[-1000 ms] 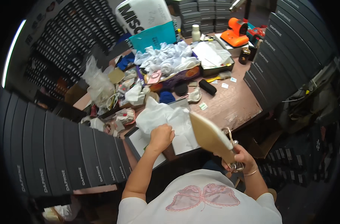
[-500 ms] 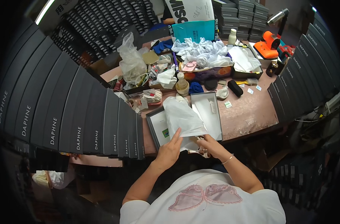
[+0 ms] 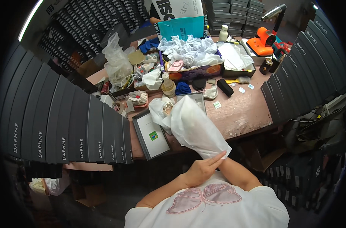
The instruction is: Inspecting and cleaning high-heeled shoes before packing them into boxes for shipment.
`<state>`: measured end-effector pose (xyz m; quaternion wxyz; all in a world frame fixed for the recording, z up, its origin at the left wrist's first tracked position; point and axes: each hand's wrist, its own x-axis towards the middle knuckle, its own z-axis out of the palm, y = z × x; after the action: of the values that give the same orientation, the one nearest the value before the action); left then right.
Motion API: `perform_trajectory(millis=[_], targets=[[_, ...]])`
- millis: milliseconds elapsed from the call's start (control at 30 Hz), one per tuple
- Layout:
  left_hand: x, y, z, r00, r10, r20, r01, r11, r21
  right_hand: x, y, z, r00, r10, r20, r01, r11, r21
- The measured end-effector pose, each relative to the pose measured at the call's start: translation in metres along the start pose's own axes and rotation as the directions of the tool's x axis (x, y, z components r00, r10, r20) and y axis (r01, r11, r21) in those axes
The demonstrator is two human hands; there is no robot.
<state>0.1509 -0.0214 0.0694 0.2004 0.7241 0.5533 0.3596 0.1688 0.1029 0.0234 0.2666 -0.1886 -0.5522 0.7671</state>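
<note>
A long white translucent bag (image 3: 192, 121) stretches from the shoe box toward my body. The fingers of my left hand (image 3: 201, 171) are closed on the edge of its mouth. My right forearm runs into that mouth, so the right hand is hidden inside; a pale shape shows faintly through the bag. Next to it lies another white wrapper (image 3: 157, 110) with a beige strappy shoe (image 3: 167, 108) partly showing. The grey box lid (image 3: 157, 146), pale inside with a small green sticker, lies at the left. Behind the bag, the shoe box (image 3: 202, 97) is mostly covered.
Stacks of dark shoe boxes (image 3: 72, 117) wall the left, with more (image 3: 294, 72) at the right. Across the back stand a carton of crumpled white paper (image 3: 192, 51), a tray of white sheets (image 3: 233, 57), a bottle (image 3: 168, 86) and an orange device (image 3: 261, 42).
My right hand, which gripped a strappy shoe near the table edge, has gone into the bag. The bag is drawn toward me and right. My left hand has moved right to its mouth.
</note>
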Motion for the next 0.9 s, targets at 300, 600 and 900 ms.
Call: perform_trajectory(millis=[300,600,900], targets=[[0.065,0.017,0.014,0.991,0.061,0.116,-0.029,0.965,-0.259,0.023,-0.051,-0.035,0.994,-0.067,0.087,0.065,0.998,0.024],[0.015,-0.092,0.01,0.338,-0.94,-0.043,-0.265,-0.051,-0.963,0.006,-0.007,-0.029,0.94,-0.128,0.317,0.319,0.659,-0.68],[0.033,-0.105,0.011,0.454,-0.833,-0.316,-0.061,0.324,-0.944,0.003,-0.005,-0.044,0.942,0.295,0.158,-0.323,0.677,0.661]])
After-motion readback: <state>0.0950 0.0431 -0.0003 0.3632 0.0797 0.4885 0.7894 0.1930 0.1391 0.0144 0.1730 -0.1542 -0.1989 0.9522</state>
